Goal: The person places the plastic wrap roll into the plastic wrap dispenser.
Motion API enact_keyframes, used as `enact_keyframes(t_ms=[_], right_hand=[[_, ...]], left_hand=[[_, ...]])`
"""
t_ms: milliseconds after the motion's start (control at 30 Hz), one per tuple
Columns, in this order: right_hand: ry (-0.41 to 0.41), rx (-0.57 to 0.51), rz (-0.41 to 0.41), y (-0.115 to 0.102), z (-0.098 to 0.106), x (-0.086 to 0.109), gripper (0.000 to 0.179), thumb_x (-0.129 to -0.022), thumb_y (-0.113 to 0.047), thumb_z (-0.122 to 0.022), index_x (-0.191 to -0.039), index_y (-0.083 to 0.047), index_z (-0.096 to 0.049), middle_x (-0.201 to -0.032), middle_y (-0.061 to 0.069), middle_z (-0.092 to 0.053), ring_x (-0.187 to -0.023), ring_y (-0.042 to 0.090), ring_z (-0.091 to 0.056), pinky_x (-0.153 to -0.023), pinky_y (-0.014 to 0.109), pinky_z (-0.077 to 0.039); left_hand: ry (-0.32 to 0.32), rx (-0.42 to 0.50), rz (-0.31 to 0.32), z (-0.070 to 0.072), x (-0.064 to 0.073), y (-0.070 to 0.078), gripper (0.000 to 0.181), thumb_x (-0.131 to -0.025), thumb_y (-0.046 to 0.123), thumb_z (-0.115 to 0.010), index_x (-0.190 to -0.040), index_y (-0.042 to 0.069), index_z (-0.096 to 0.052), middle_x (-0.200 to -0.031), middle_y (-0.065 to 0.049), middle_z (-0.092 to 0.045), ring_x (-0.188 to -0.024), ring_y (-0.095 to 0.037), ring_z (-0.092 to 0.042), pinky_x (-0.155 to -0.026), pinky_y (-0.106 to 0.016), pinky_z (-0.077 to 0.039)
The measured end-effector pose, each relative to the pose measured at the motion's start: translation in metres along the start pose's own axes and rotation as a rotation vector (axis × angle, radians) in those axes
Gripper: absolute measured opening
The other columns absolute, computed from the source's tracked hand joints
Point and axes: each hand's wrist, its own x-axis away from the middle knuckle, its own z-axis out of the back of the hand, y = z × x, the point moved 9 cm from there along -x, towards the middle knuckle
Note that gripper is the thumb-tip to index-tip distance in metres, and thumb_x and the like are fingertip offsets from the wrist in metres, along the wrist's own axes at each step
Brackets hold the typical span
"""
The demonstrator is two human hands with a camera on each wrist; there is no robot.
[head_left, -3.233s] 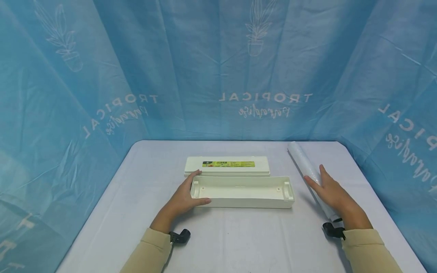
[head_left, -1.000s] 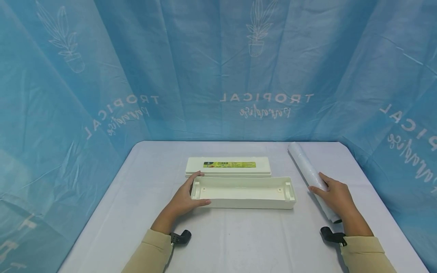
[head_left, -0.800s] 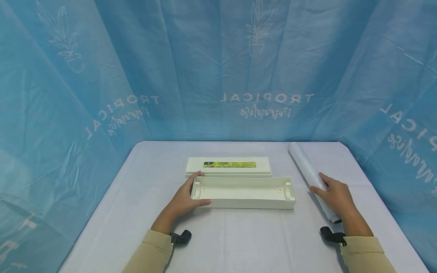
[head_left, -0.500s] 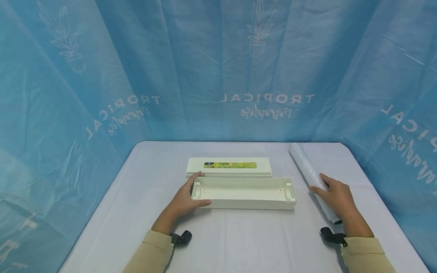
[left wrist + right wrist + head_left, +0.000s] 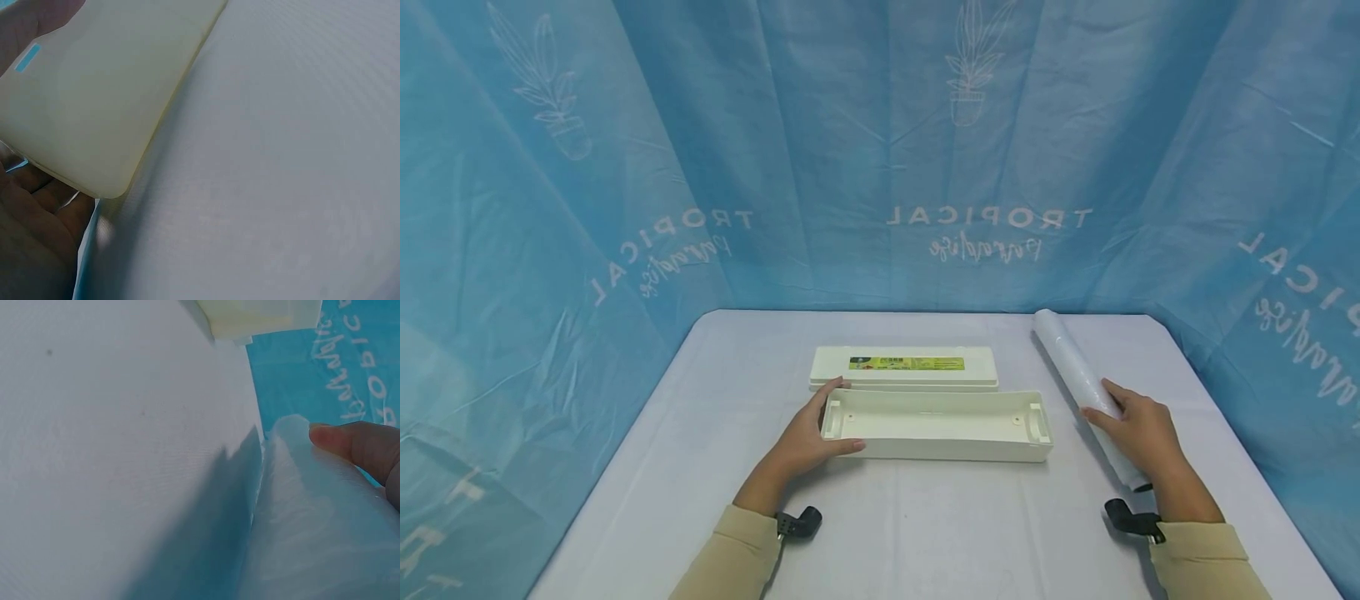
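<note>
While your left hand cups the open cream dispenser tray's left end, steadying it mid-table, your right hand curls around the plastic-wrap roll lying just right of it.

Open tray sits mid-surface. Lid lies directly behind tray, touching. Roll lies right of tray, apart. My left hand at tray's left end; right hand on roll.
</note>
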Motion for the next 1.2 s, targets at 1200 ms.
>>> enact_keyframes(t_ms=[1200], right_hand=[[0.021,-0.023,0.123,-0.034,0.010,-0.001,0.076,-0.096,-0.025,-0.082,-0.154,0.008,-0.046,-0.140,0.038,-0.054,-0.103,0.049,-0.065,-0.079,0.068,-0.056]], left_hand=[[-0.009,0.039,-0.009,0.002,-0.001,0.000,0.114,-0.076,0.033,-0.099,-0.166,0.020,-0.031,-0.161,-0.011,-0.042,-0.132,-0.032,-0.055,-0.106,-0.052,-0.049]])
